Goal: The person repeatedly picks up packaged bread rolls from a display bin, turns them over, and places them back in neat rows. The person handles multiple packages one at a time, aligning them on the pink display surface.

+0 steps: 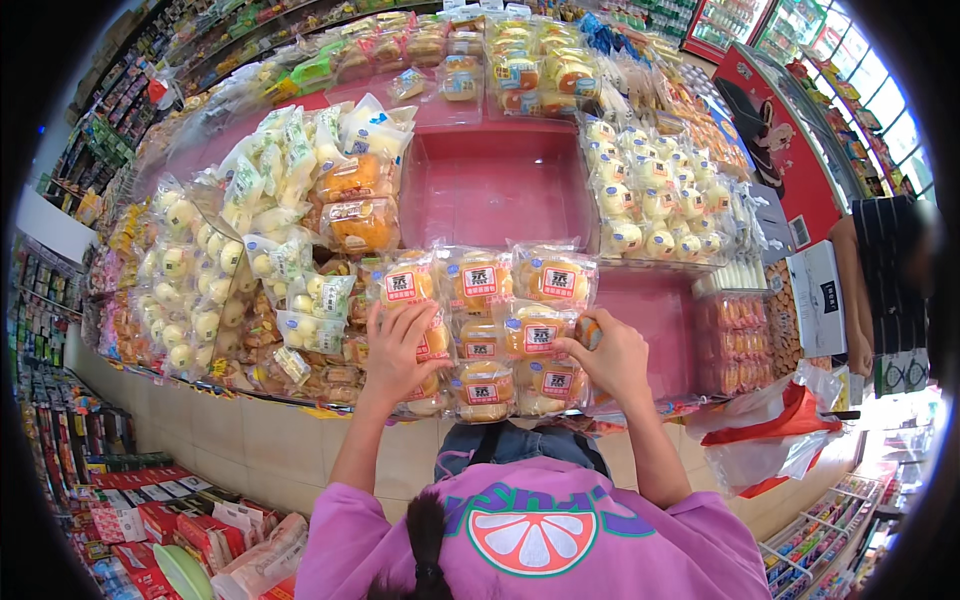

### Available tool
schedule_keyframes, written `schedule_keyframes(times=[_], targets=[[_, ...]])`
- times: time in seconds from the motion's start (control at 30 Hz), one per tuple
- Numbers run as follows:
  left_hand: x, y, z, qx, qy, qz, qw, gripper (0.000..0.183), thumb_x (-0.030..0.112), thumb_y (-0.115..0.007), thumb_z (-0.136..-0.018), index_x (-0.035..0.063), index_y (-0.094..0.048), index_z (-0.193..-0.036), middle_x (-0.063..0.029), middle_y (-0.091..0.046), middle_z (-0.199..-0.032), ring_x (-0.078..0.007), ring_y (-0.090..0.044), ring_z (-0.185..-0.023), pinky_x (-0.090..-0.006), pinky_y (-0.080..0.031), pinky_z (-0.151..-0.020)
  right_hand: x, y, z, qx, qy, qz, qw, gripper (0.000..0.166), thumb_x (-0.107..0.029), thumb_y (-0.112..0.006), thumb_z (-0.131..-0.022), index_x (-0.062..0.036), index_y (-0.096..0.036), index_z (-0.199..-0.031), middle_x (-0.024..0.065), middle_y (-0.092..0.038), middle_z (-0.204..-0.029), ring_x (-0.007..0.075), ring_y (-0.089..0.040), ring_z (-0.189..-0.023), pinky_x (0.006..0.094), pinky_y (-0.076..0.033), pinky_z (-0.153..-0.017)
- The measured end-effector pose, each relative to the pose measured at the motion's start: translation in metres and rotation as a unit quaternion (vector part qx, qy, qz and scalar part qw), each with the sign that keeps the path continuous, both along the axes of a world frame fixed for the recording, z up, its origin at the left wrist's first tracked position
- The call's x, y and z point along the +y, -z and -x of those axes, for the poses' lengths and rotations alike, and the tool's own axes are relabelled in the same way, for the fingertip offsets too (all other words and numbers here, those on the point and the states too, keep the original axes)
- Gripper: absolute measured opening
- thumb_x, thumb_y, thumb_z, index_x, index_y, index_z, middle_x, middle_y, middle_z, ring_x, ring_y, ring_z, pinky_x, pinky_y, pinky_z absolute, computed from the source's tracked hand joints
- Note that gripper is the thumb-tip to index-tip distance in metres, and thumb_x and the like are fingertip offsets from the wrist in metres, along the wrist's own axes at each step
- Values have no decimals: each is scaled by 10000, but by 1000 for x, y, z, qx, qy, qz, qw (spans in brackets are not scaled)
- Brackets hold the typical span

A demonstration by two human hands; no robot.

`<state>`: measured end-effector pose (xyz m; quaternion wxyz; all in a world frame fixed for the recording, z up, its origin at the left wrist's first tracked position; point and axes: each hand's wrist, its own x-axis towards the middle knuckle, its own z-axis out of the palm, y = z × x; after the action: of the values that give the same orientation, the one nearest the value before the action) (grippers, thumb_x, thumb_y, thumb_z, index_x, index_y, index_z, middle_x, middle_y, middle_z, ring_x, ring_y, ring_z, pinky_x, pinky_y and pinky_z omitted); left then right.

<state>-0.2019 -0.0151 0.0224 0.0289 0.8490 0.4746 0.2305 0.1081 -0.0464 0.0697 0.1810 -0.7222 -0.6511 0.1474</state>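
Observation:
Clear-wrapped steamed bread packs with red-framed labels lie in rows before me; one bread pack point(480, 281) is at the middle of the back row. My left hand point(397, 349) rests with spread fingers on packs at the left of the group. My right hand point(611, 352) has its thumb on the right edge of another bread pack point(538, 334), with the fingers curled behind it and partly hidden. Something orange and grey shows at those fingers. Just behind the group is a clear-walled bin with a red base point(495, 187).
Bagged small round buns point(180, 277) are heaped at the left, and more bagged buns point(660, 195) fill a bin at the back right. Packed orange-brown bread point(360, 225) borders the red bin. A person point(889, 277) stands at the far right, near a white box point(817, 300).

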Motion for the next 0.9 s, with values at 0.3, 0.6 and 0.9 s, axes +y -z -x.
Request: schedule_keyframes(times=[0.3,0.6,0.9], targets=[[1,-1,-24,8,76,-5,997,836,497,-736,-625,102,-491,-1320,-31,-504,-1302,-231,-438,-1231,-533,-197,-1109,0,-7,8,-41,10,1,999,532,-501,-772,-683,-85,-635,-983,111,-676,-776,307,-661,-726,389,-502,-597],[-3,-5,-19,-29,61,13,998,890,581,-715,-634,115,-463,-1350,-64,-447,-1376,-302,-381,-1307,-565,-156,-1115,2,-17,-30,4,23,-60,998,549,-484,-733,-742,-121,-589,-1129,121,-679,-833,320,-661,-758,419,-497,-616],[0,-7,-16,32,61,5,998,858,483,-764,-606,146,-477,-1341,-22,-479,-1341,-249,-402,-1289,-588,-144,-1114,-7,7,6,-124,-127,-23,984,865,-478,-789,-635,-205,-432,-1374,96,-613,-725,270,-641,-598,385,-487,-484]])
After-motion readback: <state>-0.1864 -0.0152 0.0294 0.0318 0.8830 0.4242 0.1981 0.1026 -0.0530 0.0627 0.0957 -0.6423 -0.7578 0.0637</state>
